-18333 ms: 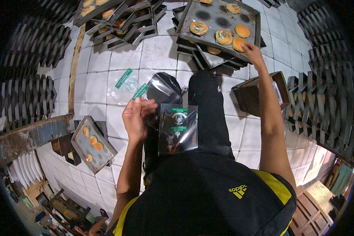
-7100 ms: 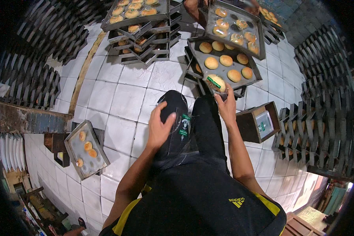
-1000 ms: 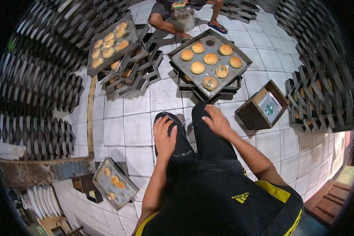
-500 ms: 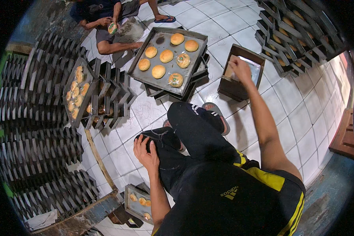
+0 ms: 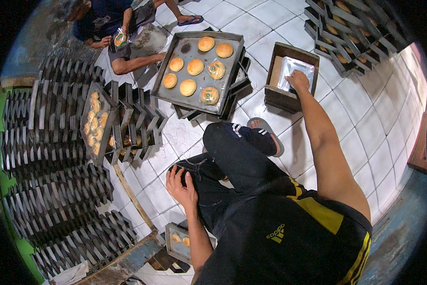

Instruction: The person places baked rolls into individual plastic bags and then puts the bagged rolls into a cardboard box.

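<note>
My right hand (image 5: 299, 80) reaches into a dark open box (image 5: 289, 100), its fingers bent together against a stack of clear plastic wrappers (image 5: 304, 70). Whether they grip a wrapper is too small to tell. On my bent knee rests my left hand (image 5: 181, 186), open with its fingers apart and holding nothing. Ahead of me, a metal baking tray (image 5: 178, 54) on a stack of trays carries several round golden buns (image 5: 195, 67). Two of them, a bun near its right side (image 5: 216, 70) and one at the near edge (image 5: 209, 95), sit in printed clear wrappers.
Across from me a seated person (image 5: 111, 28) holds a wrapped bun (image 5: 120, 39). Stacked dark trays (image 5: 56, 180) line the left side, near a tilted tray of buns (image 5: 95, 124). More loaded trays (image 5: 351, 35) stand far right. Behind my left arm is a small tray (image 5: 179, 251).
My right hand has moved from above the box's left side to the wrappers inside it. My left hand stays on my knee. The whole view has shifted slightly.
</note>
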